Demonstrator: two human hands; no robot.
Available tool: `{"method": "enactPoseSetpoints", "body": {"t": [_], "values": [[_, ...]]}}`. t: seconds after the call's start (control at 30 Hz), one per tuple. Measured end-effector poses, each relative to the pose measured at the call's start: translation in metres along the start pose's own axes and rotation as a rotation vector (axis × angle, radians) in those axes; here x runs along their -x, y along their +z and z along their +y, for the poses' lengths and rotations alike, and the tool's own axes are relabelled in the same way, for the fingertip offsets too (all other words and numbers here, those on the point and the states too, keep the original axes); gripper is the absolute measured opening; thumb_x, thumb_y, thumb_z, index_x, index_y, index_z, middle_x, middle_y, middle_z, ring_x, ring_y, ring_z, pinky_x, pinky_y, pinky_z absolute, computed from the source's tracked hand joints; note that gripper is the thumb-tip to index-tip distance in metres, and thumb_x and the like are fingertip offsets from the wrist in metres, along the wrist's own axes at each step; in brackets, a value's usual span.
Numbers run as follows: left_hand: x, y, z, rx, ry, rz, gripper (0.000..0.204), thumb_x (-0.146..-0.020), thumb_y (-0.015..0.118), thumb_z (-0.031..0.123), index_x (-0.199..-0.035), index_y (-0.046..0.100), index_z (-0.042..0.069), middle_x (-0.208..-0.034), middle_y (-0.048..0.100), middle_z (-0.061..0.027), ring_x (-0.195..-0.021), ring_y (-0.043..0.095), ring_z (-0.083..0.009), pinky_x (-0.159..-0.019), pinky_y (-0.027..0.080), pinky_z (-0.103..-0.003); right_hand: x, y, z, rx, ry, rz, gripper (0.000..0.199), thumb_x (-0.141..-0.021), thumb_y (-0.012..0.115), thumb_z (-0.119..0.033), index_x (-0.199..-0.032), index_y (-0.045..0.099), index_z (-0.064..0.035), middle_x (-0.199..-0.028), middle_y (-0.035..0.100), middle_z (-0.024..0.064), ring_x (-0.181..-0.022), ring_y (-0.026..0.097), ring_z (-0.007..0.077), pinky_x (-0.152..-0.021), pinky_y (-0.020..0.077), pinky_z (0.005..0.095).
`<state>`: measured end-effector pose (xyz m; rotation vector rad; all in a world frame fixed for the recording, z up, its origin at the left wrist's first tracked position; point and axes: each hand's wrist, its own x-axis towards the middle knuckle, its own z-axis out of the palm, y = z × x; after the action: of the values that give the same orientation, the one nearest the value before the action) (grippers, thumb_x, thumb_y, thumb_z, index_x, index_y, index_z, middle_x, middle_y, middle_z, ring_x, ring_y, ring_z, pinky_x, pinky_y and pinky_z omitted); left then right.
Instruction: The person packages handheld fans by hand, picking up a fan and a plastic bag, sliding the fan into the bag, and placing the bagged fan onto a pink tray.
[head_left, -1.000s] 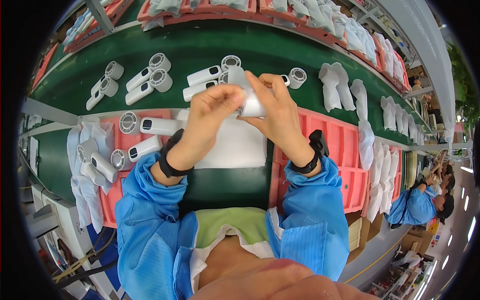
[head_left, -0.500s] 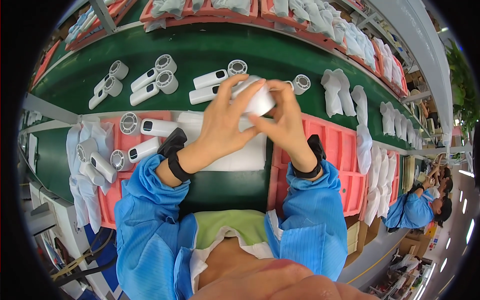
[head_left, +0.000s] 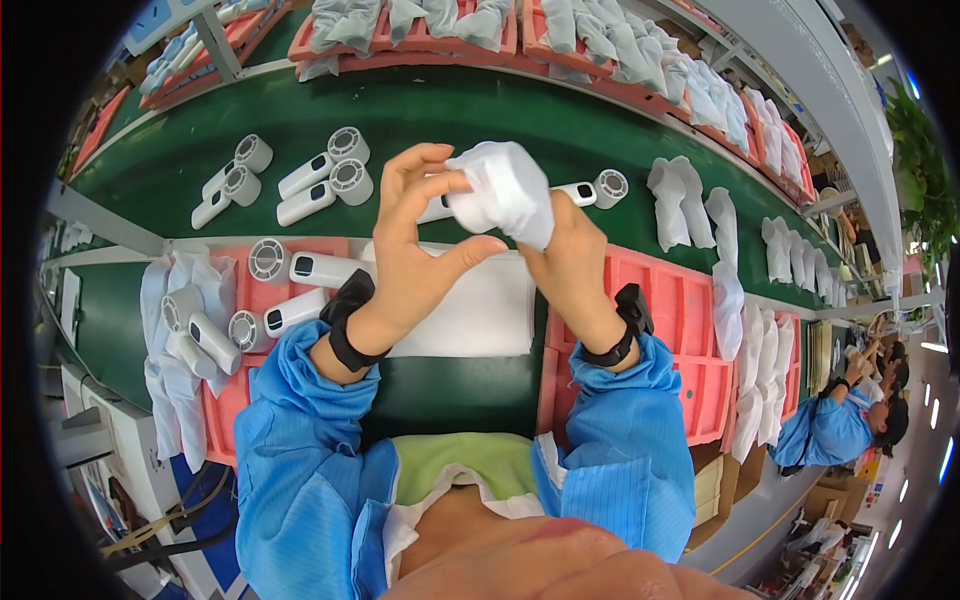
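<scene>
In front of me, a white handheld device in a thin white wrapping sleeve point(head_left: 503, 190) is held up, its wide, rounded end toward the upper left. My right hand point(head_left: 572, 258) grips it from the right, with fingers partly hidden behind it. My left hand point(head_left: 412, 245) is at its left side, thumb stretched out below and fingers apart; a fingertip or two meet the wrapping. Beneath my hands lies a stack of white sleeves point(head_left: 470, 310). To the left, bare white devices with round, spoked heads and handles with dark windows point(head_left: 325, 270) rest on a pink tray point(head_left: 222, 405).
Several more bare devices point(head_left: 305, 205) stand in groups on the green bench point(head_left: 420, 105). A pink compartment tray point(head_left: 670, 300) sits at my right. Wrapped devices point(head_left: 668, 205) lie beyond it, and more fill pink trays along the back. A co-worker point(head_left: 835, 425) sits far right.
The wrapped device has turned, and its wrapped, rounded end shows plainly now. My left hand has moved left and its fingers have spread; my right hand keeps its hold.
</scene>
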<state>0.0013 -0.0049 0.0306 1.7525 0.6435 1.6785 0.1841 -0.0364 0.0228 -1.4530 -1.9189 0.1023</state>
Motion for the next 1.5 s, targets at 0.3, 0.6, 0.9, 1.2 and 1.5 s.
{"method": "enactPoseSetpoints", "body": {"t": [0.3,0.6,0.9,1.2,1.5], "values": [[-0.008,0.0,0.0,-0.39,0.228,-0.026,0.02,-0.07,0.083,0.01,-0.081,0.067,0.005,-0.118,0.053,-0.0114,-0.109,0.053,-0.027,-0.092,0.043,-0.034,-0.002,-0.015,0.004,-0.272,0.089,-0.093,0.04,-0.078,0.072,-0.01,-0.113,0.055,-0.0025,-0.094,0.066,0.0199,-0.084,0.067,0.0367,-0.071,0.0514,0.0361],[0.007,0.03,-0.033,-0.241,-0.308,-0.502,0.023,-0.074,0.079,0.017,-0.087,0.062,0.007,-0.096,0.059,-0.0067,-0.076,0.061,-0.0245,-0.068,0.048,-0.035,-0.031,-0.046,0.191,0.3,0.548,0.213,0.053,-0.082,0.068,-0.018,-0.129,0.048,-0.0037,-0.109,0.064,0.0234,-0.095,0.064,0.0404,-0.081,0.0514,0.0412],[0.073,0.063,-0.073,-0.611,-0.191,-0.889,0.028,-0.073,0.079,0.026,-0.082,0.06,0.008,-0.087,0.056,-0.0083,-0.083,0.062,-0.0287,-0.067,0.049,-0.039,-0.02,-0.007,0.283,0.42,0.048,0.162,0.06,-0.071,0.064,-0.005,-0.13,0.05,-0.0032,-0.128,0.055,0.0206,-0.118,0.051,0.039,-0.098,0.0437,0.0406],[0.079,0.059,-0.093,-0.582,-0.191,-0.9,0.029,-0.072,0.079,0.027,-0.081,0.06,0.006,-0.088,0.056,-0.0109,-0.084,0.062,-0.0296,-0.066,0.05,-0.04,-0.008,-0.011,0.269,0.383,0.256,-0.153,0.065,-0.059,0.07,-0.001,-0.123,0.059,-0.0045,-0.113,0.062,0.0185,-0.106,0.057,0.0357,-0.096,0.046,0.0388],[0.089,0.073,-0.105,-0.669,-0.075,-0.798,0.025,-0.076,0.077,0.028,-0.08,0.062,0.008,-0.086,0.056,-0.0088,-0.08,0.062,-0.0273,-0.065,0.05,-0.04,-0.027,-0.031,0.231,0.232,0.397,0.044,0.062,-0.059,0.077,-0.009,-0.12,0.063,-0.0041,-0.102,0.069,0.017,-0.084,0.068,0.0259,-0.078,0.0538,0.0327]]}}
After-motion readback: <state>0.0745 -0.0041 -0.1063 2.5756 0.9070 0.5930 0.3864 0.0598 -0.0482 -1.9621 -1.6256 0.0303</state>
